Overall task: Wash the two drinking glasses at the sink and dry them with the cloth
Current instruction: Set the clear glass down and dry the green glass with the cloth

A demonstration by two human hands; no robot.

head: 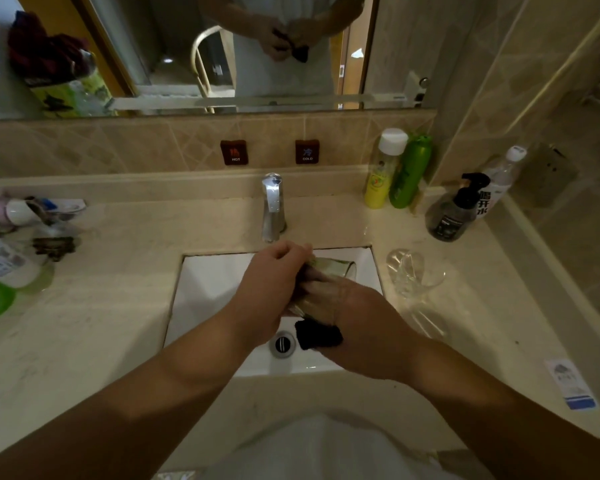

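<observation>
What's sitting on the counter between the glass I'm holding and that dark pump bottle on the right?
In the head view, only the second glass stands there, on the counter right of the sink; the rest of the stretch to the pump bottle is bare.

The cloth (318, 336) is showing black against the white sink (205, 292); the glass (329, 271) in the hands is looking clear with a greenish tint; the counter (101, 317) is appearing pale beige with faint marbling; the wall tiles (153, 143) are running tan with diagonal lines; one bottle (381, 178) is showing yellow under a white cap; its neighbour (409, 171) is glowing green; the faucet (273, 206) is gleaming silver.
</observation>
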